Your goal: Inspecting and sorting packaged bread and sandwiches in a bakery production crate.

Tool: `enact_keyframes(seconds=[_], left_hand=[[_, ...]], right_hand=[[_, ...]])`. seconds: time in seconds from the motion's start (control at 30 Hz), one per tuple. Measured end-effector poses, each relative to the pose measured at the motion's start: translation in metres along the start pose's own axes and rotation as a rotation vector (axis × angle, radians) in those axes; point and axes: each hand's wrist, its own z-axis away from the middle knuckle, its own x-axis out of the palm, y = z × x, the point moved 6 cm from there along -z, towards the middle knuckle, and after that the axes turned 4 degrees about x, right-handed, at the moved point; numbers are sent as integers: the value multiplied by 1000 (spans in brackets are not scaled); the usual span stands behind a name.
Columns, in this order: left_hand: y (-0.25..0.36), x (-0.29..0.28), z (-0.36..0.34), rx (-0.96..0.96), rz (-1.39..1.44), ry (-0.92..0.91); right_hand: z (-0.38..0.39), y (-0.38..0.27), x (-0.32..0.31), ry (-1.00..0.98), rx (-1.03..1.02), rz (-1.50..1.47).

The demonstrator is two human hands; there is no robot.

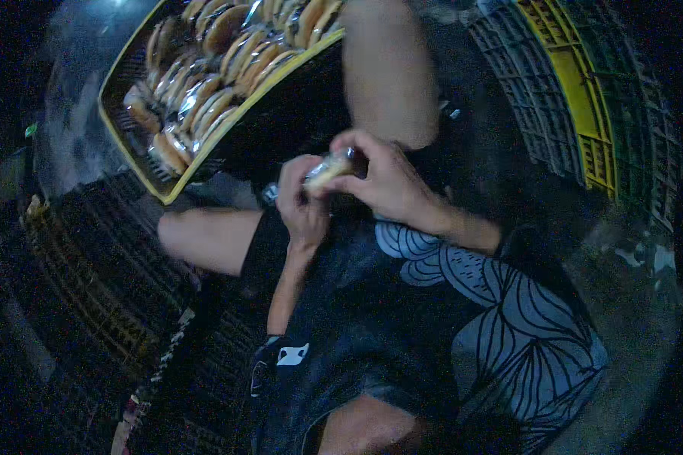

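Note:
In front of my lap, both hands are closed round a small pale thing in shiny clear wrap, probably a wrapped bun. My left hand grips its left end, and my right hand pinches the right end between thumb and fingers. Motion blur and the fingers hide part of it. Beyond the hands at upper left, a yellow-rimmed crate stands tilted in view. Inside lie rows of round, flat wrapped buns, golden outside with a dark layer in the middle.
At the right stand dark slatted crates, with a yellow crate among them. More dark crates are at the left. My bare knees frame the space round my hands. The surroundings are dim.

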Motion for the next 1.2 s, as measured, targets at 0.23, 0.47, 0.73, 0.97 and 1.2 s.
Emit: enact_keyframes(seconds=[0.23,0.47,0.73,0.97,1.2], left_hand=[[39,29,-55,118,97,335],[2,-18,-27,-140,-8,480],[-26,-28,-32,-222,108,603],[-7,-31,-47,102,-320,555],[14,-44,-55,453,-339,512]], right_hand=[[-35,85,-138,922,-155,247],[-72,259,-208,581,383,814],[-20,286,-251,509,357,762],[-51,-44,-92,-227,-478,-29],[-130,-77,8,-670,-169,466]])
